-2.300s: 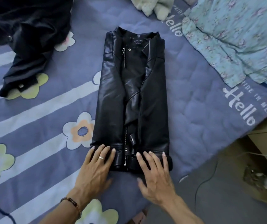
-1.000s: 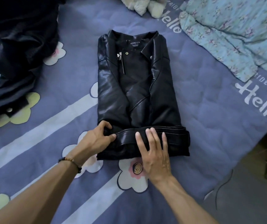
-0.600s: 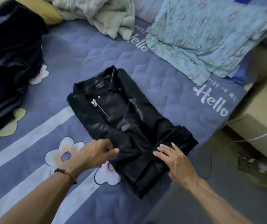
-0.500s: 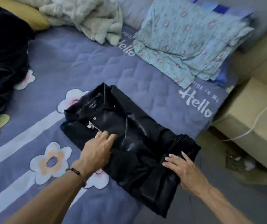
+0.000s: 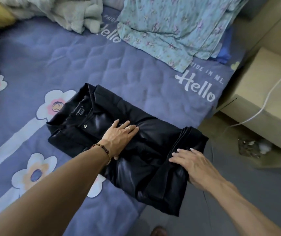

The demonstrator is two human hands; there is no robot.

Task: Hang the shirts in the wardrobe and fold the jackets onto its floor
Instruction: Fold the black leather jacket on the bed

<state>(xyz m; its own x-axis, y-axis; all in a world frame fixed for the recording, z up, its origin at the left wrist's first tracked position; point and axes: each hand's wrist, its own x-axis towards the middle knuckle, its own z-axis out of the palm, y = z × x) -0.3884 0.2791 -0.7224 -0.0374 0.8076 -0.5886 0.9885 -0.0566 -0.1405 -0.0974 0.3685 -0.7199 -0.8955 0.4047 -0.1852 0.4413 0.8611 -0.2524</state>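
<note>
On the near edge of the bed [image 5: 144,82], the black jacket [image 5: 153,145] lies folded narrow, its hem end doubled over and hanging off the mattress at the right. My left hand [image 5: 119,135] presses flat on its middle, fingers straight and slightly spread; my right hand [image 5: 194,164] rests on the doubled hem, fingers straight. I judge the folding nearly finished. Carrying it to the wardrobe floor remains; no wardrobe is visible.
</note>
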